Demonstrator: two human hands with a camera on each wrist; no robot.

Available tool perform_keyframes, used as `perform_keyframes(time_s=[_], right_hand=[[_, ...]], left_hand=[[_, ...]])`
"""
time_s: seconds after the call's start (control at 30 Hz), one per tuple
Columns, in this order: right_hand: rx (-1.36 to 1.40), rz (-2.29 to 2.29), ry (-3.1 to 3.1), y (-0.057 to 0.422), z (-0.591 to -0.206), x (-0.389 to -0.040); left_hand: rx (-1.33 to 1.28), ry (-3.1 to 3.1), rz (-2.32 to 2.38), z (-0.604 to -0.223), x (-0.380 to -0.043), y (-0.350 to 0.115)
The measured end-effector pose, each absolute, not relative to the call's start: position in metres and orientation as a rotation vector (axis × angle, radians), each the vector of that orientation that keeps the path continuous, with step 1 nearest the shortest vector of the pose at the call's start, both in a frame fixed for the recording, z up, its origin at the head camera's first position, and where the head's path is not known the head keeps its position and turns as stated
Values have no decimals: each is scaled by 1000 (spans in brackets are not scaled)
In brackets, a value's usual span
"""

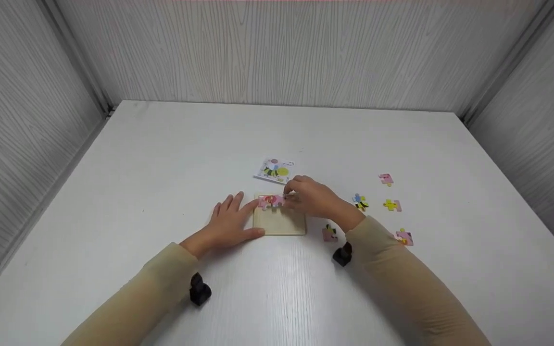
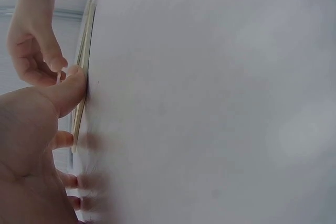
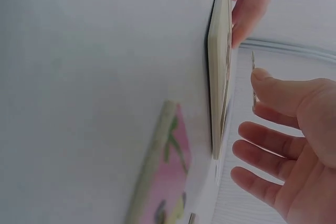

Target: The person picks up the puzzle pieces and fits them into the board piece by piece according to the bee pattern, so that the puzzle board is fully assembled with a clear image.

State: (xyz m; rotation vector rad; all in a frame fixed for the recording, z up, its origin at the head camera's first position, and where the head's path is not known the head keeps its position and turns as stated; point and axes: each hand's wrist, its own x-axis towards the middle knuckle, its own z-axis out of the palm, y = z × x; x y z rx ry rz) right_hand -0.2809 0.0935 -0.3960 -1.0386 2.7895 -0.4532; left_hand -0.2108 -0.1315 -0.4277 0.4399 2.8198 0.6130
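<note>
A pale wooden puzzle board [image 1: 279, 225] lies on the white table, with pink jigsaw pieces [image 1: 270, 201] along its far edge. My left hand [image 1: 229, 226] rests at the board's left side, fingers spread, its thumb at the near left corner and its index finger by the pink pieces. Over the board's far right part, my right hand [image 1: 311, 198] pinches a puzzle piece [image 3: 253, 61] between thumb and index finger. In the right wrist view that piece shows edge-on, above the board and apart from it; its picture is hidden. The other right fingers are loosely extended.
A square bee picture [image 1: 275, 170] lies just beyond the board. To the right are several loose pieces, including a yellow one [image 1: 392, 205], a blue and yellow one [image 1: 360, 202] and a pink one [image 1: 330, 233] near my right wrist. Wood-grain panels [image 1: 277, 53] bound the table.
</note>
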Motion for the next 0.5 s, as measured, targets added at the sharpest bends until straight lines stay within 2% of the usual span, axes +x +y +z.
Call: perform_keyframes(time_s=[0.27,0.5], right_hand=[[-932,-427,2776,85,-399,-286],[-951,-382,2785,82,-399,-287]], left_hand=[[423,2807,615,-426,-210,-132],[410,2799,618,-427,-210,-130]])
